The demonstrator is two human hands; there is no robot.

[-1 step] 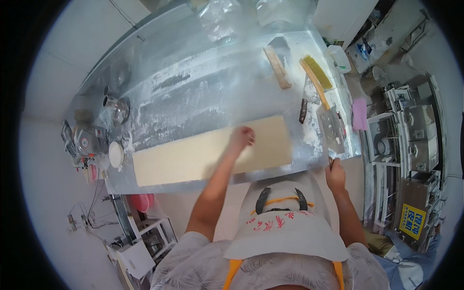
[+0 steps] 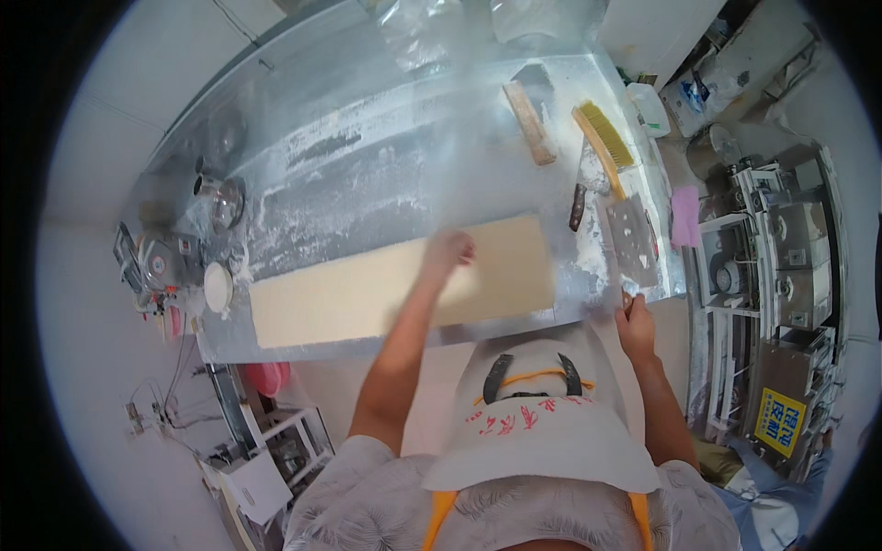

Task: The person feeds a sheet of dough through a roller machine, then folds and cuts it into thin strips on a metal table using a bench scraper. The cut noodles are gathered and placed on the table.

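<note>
Where the flour-dusted grey metal table (image 2: pixel 386 188) meets its near edge, a long, rectangular, cream-yellow sheet of dough (image 2: pixel 358 294) lies flat on it, its surface smooth and pale, its sides nearly straight, its length running left to right with the right end slightly farther from the person. The left hand (image 2: pixel 448 253) is over the sheet, right of its middle, fingers curled inward; blur hides whether they pinch anything or touch the dough. The right hand (image 2: pixel 636 329) has its fingers clamped round the handle of a broad, rectangular, grey metal cleaver (image 2: pixel 630 243), at the table's right side.

Near the sheet's left end sits a round white dish or lid (image 2: pixel 219 287). Beyond it, a shiny steel bowl (image 2: pixel 228 204) stands beside a small steel cup (image 2: pixel 206 186); I cannot tell what either holds. A white plastic tub (image 2: pixel 649 110) is at the far right corner, its contents unclear.
</note>
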